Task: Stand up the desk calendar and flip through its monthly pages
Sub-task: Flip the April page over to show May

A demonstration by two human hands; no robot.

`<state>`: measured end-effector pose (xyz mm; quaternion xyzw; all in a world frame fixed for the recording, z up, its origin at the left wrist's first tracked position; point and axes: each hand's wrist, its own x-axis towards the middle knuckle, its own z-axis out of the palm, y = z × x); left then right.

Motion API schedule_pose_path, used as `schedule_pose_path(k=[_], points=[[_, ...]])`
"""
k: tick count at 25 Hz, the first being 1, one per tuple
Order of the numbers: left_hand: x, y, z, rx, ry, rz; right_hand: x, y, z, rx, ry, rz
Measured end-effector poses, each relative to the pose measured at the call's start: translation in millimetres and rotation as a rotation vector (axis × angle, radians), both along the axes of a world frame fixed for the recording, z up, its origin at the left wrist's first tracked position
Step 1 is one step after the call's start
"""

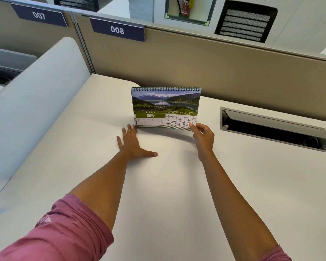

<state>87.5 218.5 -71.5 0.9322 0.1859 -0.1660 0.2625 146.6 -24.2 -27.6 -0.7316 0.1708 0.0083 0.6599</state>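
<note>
Pinching calendar (pixel 166 108) corner, right hand (pixel 203 137); left hand (pixel 133 143) flat.

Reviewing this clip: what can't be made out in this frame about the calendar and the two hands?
- Head view: the desk calendar back and stand are hidden behind its May page.
- Its two small month grids are too small to read.
- The right hand fingertips cover the page's lower right corner; how many sheets they pinch is unclear.
- Whether the left hand, flat on the desk, touches the base cannot be told.
</note>
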Motion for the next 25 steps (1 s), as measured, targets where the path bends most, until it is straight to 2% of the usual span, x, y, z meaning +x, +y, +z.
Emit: schedule_pose_path(k=[10,15,19,25], points=[[0,0,2,-0.008,0.005,0.007,-2,-7,-1,0.132,0.007,0.077],[-2,-1,4,-0.005,0.003,-0.001,-8,-10,8,0.44,0.078,0.226],[-6,-2,5,0.002,0.002,-0.016,-14,-15,16,0.769,0.17,0.189],[-9,-5,12,-0.051,-0.019,-0.011,-15,-22,30,0.906,0.137,0.265]])
